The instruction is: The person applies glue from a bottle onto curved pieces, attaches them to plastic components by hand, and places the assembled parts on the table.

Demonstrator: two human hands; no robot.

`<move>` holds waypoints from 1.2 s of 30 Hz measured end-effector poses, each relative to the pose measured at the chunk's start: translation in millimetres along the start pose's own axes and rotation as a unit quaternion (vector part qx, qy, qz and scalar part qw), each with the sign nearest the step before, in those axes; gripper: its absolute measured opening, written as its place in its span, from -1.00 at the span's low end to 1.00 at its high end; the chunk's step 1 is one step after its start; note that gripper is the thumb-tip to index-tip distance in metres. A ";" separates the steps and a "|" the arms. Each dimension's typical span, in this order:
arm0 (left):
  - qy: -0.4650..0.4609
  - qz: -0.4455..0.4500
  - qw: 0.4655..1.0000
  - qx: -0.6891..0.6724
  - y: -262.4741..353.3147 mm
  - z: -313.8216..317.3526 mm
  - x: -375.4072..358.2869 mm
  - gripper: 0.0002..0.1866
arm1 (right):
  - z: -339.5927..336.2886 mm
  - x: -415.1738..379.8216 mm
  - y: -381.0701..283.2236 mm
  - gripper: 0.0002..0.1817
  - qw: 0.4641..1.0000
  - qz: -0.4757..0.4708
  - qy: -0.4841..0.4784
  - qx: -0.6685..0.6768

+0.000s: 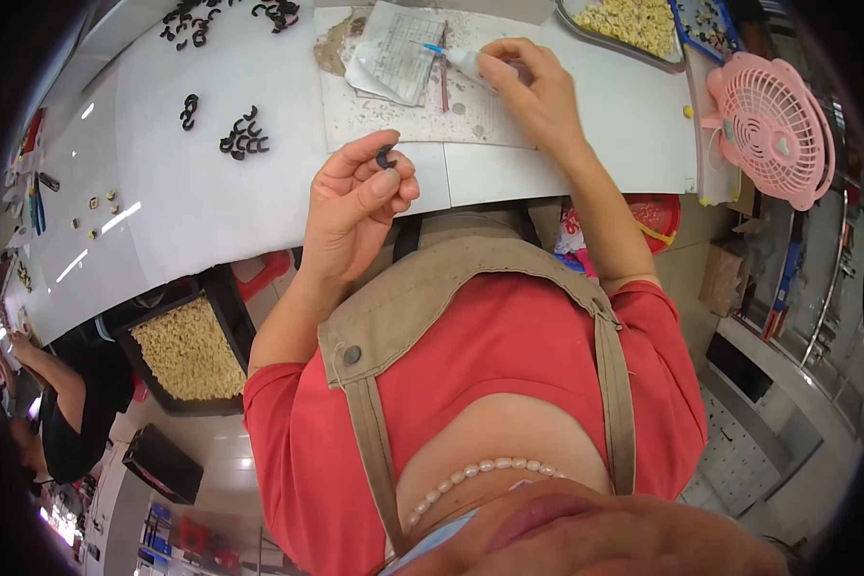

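Observation:
My left hand is raised at the table's front edge, its thumb and fingers pinching a small black curved piece. Further forward and to the right, my right hand is closed around a white squeeze bottle with a thin blue nozzle pointing left. Beneath the nozzle lies a printed paper sheet on a stained white board. To the left on the white table, a cluster of similar black curved pieces rests beside a smaller group.
At the back right stands a tray of small yellowish pieces, with a blue tray beside it. A pink fan is at the right edge. Below the table on the left, a black crate holds many pale pieces. Another person's arm shows at far left.

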State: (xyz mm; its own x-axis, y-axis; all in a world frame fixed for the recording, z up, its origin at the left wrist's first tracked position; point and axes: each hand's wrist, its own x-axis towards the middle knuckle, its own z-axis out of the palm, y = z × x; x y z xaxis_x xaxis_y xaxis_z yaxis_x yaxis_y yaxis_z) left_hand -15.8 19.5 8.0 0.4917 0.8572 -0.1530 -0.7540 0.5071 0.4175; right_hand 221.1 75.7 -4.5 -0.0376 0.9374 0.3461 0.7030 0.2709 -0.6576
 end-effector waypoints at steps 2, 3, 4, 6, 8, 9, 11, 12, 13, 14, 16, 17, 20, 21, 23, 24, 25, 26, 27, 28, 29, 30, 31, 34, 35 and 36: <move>0.026 0.016 0.998 0.061 2.7 -5.7 -3.7 -0.65 | -18.2 14.8 10.5 -0.80 0.998 0.046 0.038 0.000; 0.040 0.023 0.995 0.091 2.4 -7.6 -5.1 -0.65 | -30.0 24.5 17.6 -0.82 0.996 0.071 0.057 0.000; 0.045 0.022 0.993 0.107 1.6 -8.5 -5.4 -0.66 | -42.2 38.1 23.3 -0.82 0.993 0.088 0.061 -0.054; 0.058 0.021 0.988 0.140 -0.6 -8.4 -6.6 -0.67 | -60.1 69.5 33.4 -0.86 0.985 0.118 0.079 -0.099; 0.062 0.015 0.985 0.159 -4.1 -4.8 -6.2 -0.67 | -65.7 91.3 54.1 -0.89 0.982 0.117 0.069 -0.133; 0.066 0.013 0.983 0.168 -6.0 -2.4 -5.6 -0.67 | -65.2 98.5 62.3 -0.87 0.978 0.104 0.044 -0.175; 0.071 0.005 0.983 0.171 -9.4 1.8 -4.2 -0.67 | -65.9 103.6 75.8 -0.85 0.975 0.100 0.018 -0.197; 0.076 0.001 0.982 0.172 -11.1 3.6 -4.0 -0.67 | -66.0 102.7 73.8 -0.83 0.978 0.109 0.017 -0.178; 0.083 -0.005 0.981 0.177 -12.0 5.5 -3.4 -0.67 | -66.1 101.6 71.7 -0.82 0.980 0.117 0.015 -0.158; 0.091 -0.011 0.979 0.181 -12.3 7.5 -2.7 -0.67 | -66.5 98.4 69.4 -0.81 0.981 0.112 0.012 -0.155; 0.103 -0.022 0.978 0.182 -14.1 10.2 -1.1 -0.66 | -68.2 89.3 68.7 -0.80 0.983 0.105 0.007 -0.149; 0.106 -0.029 0.978 0.178 -15.7 11.4 0.2 -0.66 | -69.0 84.5 76.6 -0.79 0.982 0.032 0.046 -0.180; 0.099 -0.044 0.980 0.165 -19.3 14.4 5.8 -0.66 | -71.9 72.3 79.9 -0.76 0.983 -0.052 0.123 -0.126; 0.096 -0.048 0.981 0.159 -20.4 15.3 6.6 -0.66 | -73.6 64.7 51.1 -0.76 0.993 0.013 0.116 -0.009; 0.104 -0.071 0.982 0.141 -21.7 18.5 9.2 -0.66 | -74.4 45.6 36.3 -0.80 0.993 0.030 0.083 0.075; 0.106 -0.083 0.982 0.132 -21.9 20.3 10.4 -0.65 | -72.2 32.4 40.2 -0.83 0.997 -0.017 0.059 0.043; 0.106 -0.091 0.983 0.121 -21.9 22.1 11.8 -0.66 | -66.7 19.8 25.9 -0.82 0.996 -0.038 0.018 0.083; 0.106 -0.100 0.983 0.109 -22.3 23.6 13.0 -0.67 | -58.7 6.4 3.7 -0.80 0.990 -0.059 -0.023 0.122; 0.106 -0.110 0.984 0.097 -23.2 24.6 13.5 -0.67 | -56.7 -5.7 -16.8 -0.78 0.986 -0.076 -0.080 0.124; 0.100 -0.110 0.984 0.093 -24.4 25.0 13.7 -0.68 | -53.5 -13.4 -31.2 -0.76 0.978 -0.092 -0.135 0.127; 0.094 -0.110 0.985 0.090 -25.2 25.1 13.9 -0.68 | -45.8 -17.3 -35.5 -0.75 0.973 -0.116 -0.137 0.143; 0.088 -0.110 0.986 0.087 -25.7 24.9 13.7 -0.68 | -37.8 -22.5 -38.2 -0.73 0.967 -0.140 -0.138 0.159; 0.077 -0.108 0.988 0.085 -25.9 23.4 13.3 -0.68 | -32.8 -25.4 -40.4 -0.72 0.961 -0.164 -0.140 0.174; 0.060 -0.105 0.989 0.088 -24.7 19.7 11.0 -0.69 | -24.9 -21.1 -43.0 -0.70 0.958 -0.228 -0.107 0.135; 0.064 -0.108 0.988 0.095 -23.8 20.8 10.6 -0.69 | -22.8 -20.3 -44.2 -0.70 0.958 -0.236 -0.101 0.125; 0.069 -0.111 0.986 0.101 -22.9 21.4 9.7 -0.69 | -20.9 -20.1 -45.2 -0.70 0.958 -0.243 -0.096 0.115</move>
State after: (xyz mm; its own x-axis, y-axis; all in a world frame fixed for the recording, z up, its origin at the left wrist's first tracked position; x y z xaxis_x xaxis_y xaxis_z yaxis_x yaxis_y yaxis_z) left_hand 15.6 14.3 16.2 0.5609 0.7376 -0.3759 -0.5254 0.6681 0.5269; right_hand 204.9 40.1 32.3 -0.4668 0.7047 0.5344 0.3948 0.7067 -0.5871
